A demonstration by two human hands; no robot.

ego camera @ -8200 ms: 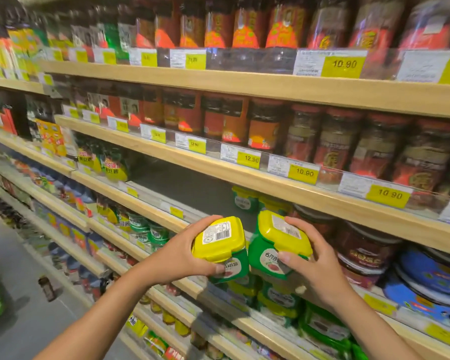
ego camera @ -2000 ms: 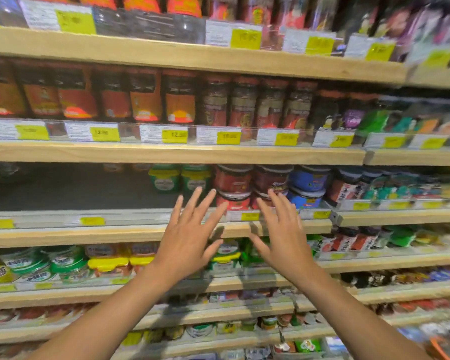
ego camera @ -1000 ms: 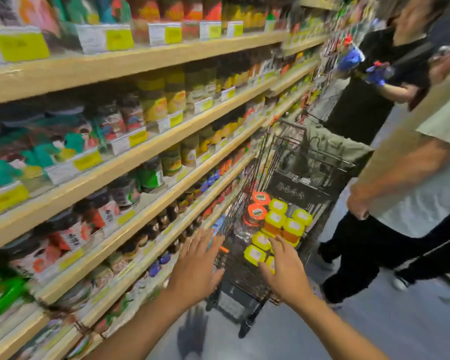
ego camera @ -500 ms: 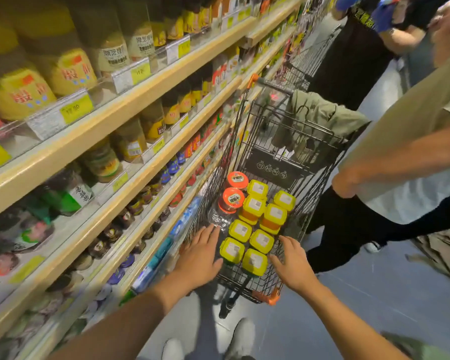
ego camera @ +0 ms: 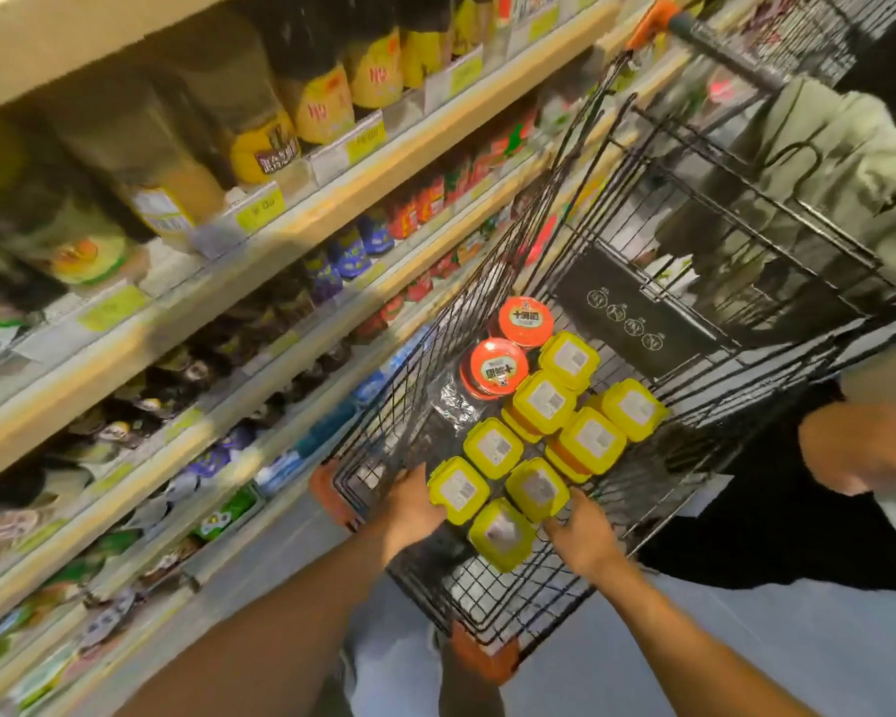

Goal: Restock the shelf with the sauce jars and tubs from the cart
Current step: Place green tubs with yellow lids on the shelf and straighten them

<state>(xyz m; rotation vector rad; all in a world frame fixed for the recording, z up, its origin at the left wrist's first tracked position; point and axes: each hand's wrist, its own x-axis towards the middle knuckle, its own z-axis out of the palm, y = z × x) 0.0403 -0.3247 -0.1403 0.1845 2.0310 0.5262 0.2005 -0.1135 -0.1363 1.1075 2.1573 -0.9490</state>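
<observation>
Several yellow-lidded sauce tubs (ego camera: 544, 403) and two orange-lidded jars (ego camera: 495, 372) stand in the black wire cart (ego camera: 658, 514). My left hand (ego camera: 414, 509) is inside the cart, pressed against the left side of the nearest-left tub (ego camera: 459, 490); its fingertips are hidden under the lid. My right hand (ego camera: 585, 535) reaches in from the right, fingers apart, with their tips touching the tub (ego camera: 536, 488) and the nearest tub (ego camera: 500, 533). All tubs rest on the cart floor. The wooden shelf (ego camera: 301, 219) runs along the left.
The shelf tiers on the left are packed with jars and bottles (ego camera: 332, 100) behind yellow price tags. A grey-green jacket (ego camera: 839, 163) hangs over the cart's far end. Another person's arm (ego camera: 859, 447) and dark trousers stand close at the right. A crumpled plastic wrap (ego camera: 451, 401) lies in the cart.
The view has swung from the shelf to the cart. Both hands have dropped from the cart's near rim into the basket and now touch the nearest tubs.
</observation>
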